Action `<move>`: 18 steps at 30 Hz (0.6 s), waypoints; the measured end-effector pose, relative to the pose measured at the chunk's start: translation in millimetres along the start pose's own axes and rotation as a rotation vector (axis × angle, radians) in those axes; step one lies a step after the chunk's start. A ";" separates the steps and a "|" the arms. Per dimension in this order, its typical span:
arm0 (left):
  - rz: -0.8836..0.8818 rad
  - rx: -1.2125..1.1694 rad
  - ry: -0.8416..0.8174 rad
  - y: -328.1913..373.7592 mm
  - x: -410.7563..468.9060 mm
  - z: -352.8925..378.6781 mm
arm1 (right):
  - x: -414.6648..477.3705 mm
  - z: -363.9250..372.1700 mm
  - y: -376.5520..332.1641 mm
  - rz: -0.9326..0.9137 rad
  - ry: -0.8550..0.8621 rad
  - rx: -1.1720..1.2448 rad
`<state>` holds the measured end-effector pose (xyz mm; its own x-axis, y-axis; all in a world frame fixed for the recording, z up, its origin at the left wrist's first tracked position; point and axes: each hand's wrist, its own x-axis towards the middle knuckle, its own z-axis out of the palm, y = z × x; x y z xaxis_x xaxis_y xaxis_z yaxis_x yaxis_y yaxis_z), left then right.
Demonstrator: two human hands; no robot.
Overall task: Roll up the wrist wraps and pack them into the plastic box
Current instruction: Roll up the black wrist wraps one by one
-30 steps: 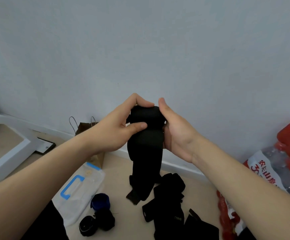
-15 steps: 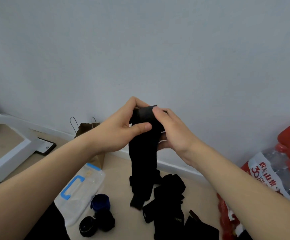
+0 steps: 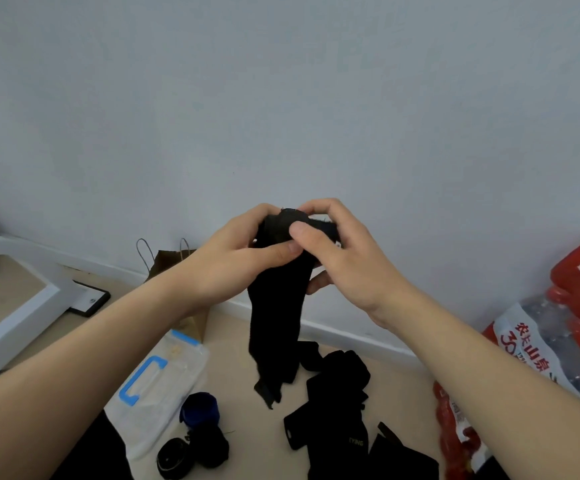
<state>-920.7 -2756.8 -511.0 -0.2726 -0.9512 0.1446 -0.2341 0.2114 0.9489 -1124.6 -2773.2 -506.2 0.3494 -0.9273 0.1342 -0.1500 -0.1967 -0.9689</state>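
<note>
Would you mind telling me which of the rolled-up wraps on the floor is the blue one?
The blue roll next to the plastic box, farthest from the camera; the other two rolls are black.

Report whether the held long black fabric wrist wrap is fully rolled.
Partly rolled: left hand and right hand pinch the rolled top of the black wrist wrap; the rest hangs loose.

We see bare floor (image 3: 247, 438) between box (image 3: 163, 396) and loose wraps (image 3: 337, 386), under the hanging wrap (image 3: 274, 323); rolled wraps (image 3: 205, 441) crowd the box's near corner, a bag (image 3: 172, 263) its far end.
</note>
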 end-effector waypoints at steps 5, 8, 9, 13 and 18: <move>0.050 0.119 -0.020 -1.7 -0.7 1.1 | 2.6 -4.6 5.9 -0.059 0.096 -0.089; 0.087 0.107 -0.031 -3.1 0.7 2.6 | 3.9 -7.4 6.3 -0.024 0.151 -0.013; 0.089 0.101 -0.031 -3.7 1.7 2.7 | 3.8 -6.8 6.2 -0.021 0.169 -0.013; 0.084 0.083 -0.002 -5.6 5.6 3.4 | 4.9 -1.9 9.8 0.019 0.216 -0.007; 0.072 0.002 0.027 -5.3 6.9 5.0 | 6.3 -3.1 6.4 0.091 0.225 0.188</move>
<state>-926.0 -2763.3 -516.4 -0.2640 -0.9392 0.2197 -0.2164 0.2797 0.9354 -1126.2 -2781.4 -510.9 0.1255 -0.9898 0.0679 0.0100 -0.0671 -0.9977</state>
